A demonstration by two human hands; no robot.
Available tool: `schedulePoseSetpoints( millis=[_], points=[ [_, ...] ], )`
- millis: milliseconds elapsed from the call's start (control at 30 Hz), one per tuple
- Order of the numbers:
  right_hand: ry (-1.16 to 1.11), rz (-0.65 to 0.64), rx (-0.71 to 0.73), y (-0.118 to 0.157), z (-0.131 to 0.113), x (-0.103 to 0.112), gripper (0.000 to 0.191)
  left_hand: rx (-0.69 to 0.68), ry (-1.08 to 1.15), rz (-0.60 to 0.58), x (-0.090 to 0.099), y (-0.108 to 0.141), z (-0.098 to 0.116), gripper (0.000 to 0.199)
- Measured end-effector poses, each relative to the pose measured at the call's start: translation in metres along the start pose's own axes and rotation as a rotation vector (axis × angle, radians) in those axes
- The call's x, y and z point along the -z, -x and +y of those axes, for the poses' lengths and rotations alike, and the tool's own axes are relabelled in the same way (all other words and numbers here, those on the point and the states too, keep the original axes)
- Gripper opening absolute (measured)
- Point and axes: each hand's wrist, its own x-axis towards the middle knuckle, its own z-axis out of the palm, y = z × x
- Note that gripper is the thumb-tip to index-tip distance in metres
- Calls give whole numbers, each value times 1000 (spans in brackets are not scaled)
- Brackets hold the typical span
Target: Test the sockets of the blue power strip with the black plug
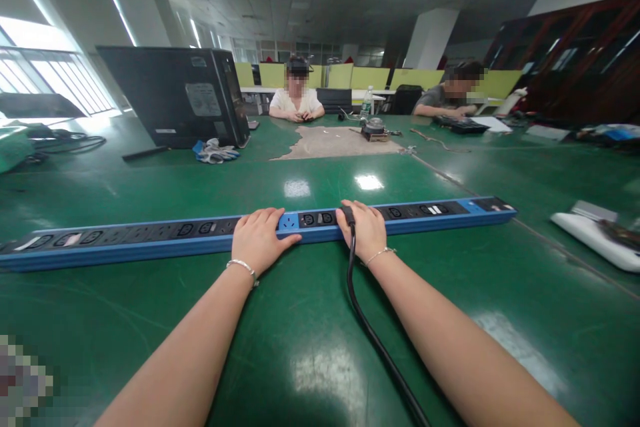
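A long blue and black power strip [165, 250] lies across the green table, its sockets facing up. My left hand [257, 237] rests over the strip left of its middle, fingers on the far side and thumb apart along the near side, gripping it. Right of the middle, my right hand [367, 230] closes around a black power plug [348, 215] at the strip's sockets. Whether the plug is fully seated cannot be told, as my fingers cover part of it. From it a black cable [367, 320] runs down toward me.
A black computer case [165, 97] stands at the back left, with work gloves [215, 151] beside it. Two people sit across the table. A small metal device [374, 129] sits near a bare patch [330, 141]. At right lies a white tray-like object [595, 240].
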Motion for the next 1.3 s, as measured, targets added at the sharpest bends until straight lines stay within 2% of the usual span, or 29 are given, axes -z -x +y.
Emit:
schedulePoseSetpoints(
  millis=[167, 367, 500, 700, 1100, 1300],
  points=[
    [16, 7, 38, 1, 5, 0, 38, -13, -3, -6, 0, 0, -1, 61],
    [3, -9, 11, -1, 4, 0, 35, -15, -16, -3, -1, 0, -2, 62],
    [-3, 3, 1, -2, 3, -1, 31, -11, -25, -15, 0, 0, 2, 62],
    [-3, -4, 18, -1, 5, -2, 35, -10, -24, -2, -2, 2, 8, 66],
    [-47, 103, 36, 6, 5, -2, 45, 16, -19, -1, -2, 2, 9, 65],
    [-100, 72, 76, 4, 4, -1, 32, 6, -18, -9, 1, 2, 9, 56]
  ],
)
